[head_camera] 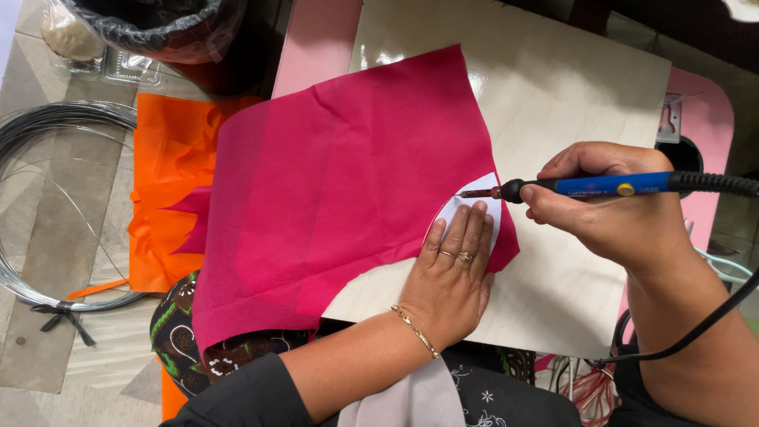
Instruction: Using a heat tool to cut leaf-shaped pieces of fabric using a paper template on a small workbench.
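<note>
Pink fabric (340,190), left hand (451,273) pressing, right hand (609,209) gripping soldering iron (601,187)

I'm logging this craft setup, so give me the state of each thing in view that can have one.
Pink fabric: spread on board, partly cut.
White template: pinned flat by left hand.
Soldering iron: gripped by right hand, tip at template edge.
Orange fabric: crumpled, cut.
Wire coil: coiled, tied.
Wooden board: lying flat.

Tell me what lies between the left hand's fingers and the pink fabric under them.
In the head view, a white paper template lies under the left hand, on the pink fabric.
</note>
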